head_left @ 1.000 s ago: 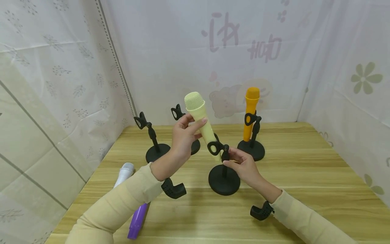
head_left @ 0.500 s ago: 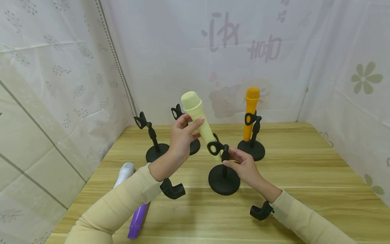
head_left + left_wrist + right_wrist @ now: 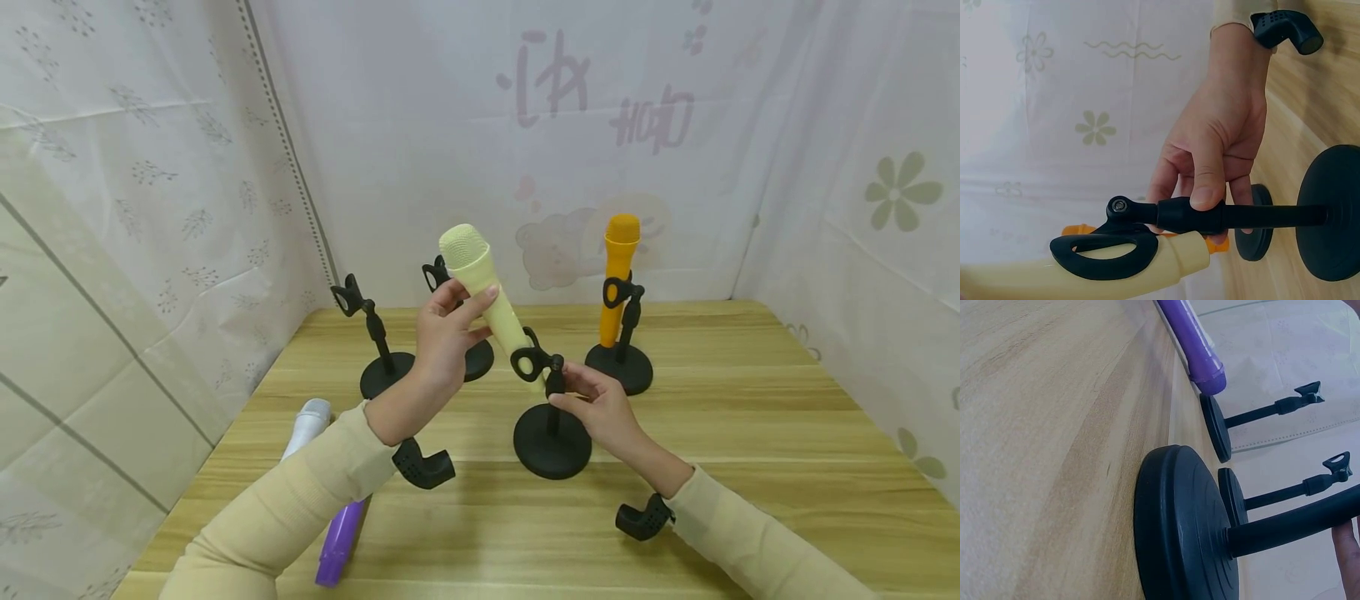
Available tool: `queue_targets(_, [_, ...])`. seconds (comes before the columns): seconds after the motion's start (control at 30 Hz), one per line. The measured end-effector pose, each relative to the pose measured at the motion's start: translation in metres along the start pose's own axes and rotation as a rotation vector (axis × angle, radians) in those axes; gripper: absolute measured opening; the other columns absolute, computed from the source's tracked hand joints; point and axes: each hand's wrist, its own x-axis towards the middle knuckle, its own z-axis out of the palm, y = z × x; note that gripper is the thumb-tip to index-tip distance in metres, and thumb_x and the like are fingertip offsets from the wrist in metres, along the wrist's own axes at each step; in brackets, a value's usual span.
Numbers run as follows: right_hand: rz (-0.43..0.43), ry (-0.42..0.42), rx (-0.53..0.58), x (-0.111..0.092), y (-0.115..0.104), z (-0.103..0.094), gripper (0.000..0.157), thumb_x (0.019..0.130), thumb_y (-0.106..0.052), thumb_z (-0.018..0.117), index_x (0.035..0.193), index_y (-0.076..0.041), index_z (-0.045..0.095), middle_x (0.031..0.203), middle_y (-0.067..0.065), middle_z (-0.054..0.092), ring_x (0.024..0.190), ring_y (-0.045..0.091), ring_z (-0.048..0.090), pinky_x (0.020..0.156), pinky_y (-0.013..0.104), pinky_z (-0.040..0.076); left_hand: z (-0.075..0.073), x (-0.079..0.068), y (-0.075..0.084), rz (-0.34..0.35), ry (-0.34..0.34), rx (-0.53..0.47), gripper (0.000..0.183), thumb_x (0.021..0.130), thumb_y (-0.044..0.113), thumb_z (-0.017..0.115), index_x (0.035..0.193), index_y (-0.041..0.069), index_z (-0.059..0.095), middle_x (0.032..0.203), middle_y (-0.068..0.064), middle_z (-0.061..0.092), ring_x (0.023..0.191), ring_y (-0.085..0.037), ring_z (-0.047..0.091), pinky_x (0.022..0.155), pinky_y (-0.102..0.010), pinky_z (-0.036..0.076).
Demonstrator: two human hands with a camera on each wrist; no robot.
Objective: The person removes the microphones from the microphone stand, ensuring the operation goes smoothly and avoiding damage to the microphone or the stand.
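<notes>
1 high view, 2 close, sharing stand

A pale, yellow-brown, wood-grained tabletop is carrying a black microphone stand with a slim post and flat round base, which is standing upright near the middle. A second, matching black stand is standing behind it to the right, while a third black stand and a fourth black stand are standing farther back to the left. A white microphone with a rounded mesh head and a glossy purple microphone are lying on the wood at the left, both partly hidden.
</notes>
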Motion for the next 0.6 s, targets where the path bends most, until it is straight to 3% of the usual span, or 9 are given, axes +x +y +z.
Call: queue_targets(0.6, [-0.016,-0.008,0.033,0.0003,0.0025,0.0005,0.042,0.085,-0.003,0.074,0.125,0.003,0.061,0.111,0.019,0.067,0.098,0.014,0.064,0.086,0.027,0.052,-0.0064,0.0001,-0.0003,0.011,0.000,-0.048,0.028,0.089,0.011,0.071,0.115,0.006,0.062,0.100,-0.004,0.060,0.085,-0.014,0.059,0.075,-0.034,0.055])
